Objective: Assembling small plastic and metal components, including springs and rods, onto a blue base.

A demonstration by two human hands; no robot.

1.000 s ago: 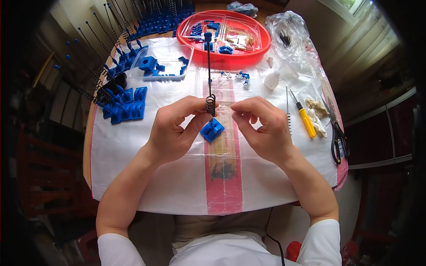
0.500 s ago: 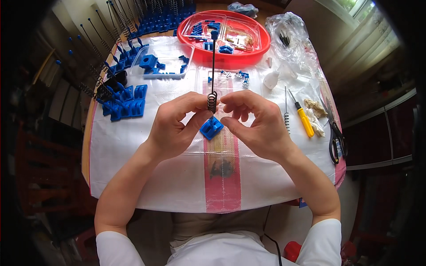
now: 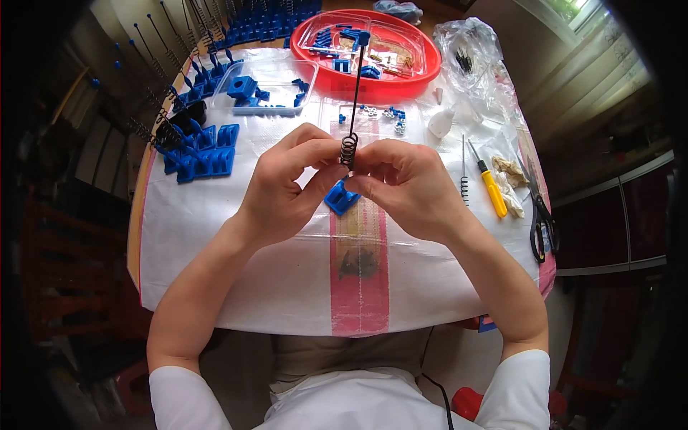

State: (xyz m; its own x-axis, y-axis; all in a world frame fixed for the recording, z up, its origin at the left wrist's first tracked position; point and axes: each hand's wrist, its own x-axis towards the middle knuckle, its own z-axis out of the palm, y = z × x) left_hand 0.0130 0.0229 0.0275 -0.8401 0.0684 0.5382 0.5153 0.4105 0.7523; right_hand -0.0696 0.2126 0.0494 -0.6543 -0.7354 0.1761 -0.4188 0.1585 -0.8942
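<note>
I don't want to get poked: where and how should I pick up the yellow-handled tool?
Grip the thick yellow handle, probably from above, coming from the table edge nearest you: that end points toward you, while the thin metal shaft points away. Pale crumpled material lies close on its right, so that side looks tighter.

Daylight enters from the window (image 3: 570, 11) well beyond the right hand (image 3: 405, 186) and off to its right, brightening the white-covered tabletop (image 3: 276, 283) and glinting on the clear plastic bag (image 3: 484, 89), while the cabinet (image 3: 595, 208) farther right sits dim, bowed toward the picture's black rim.
</note>
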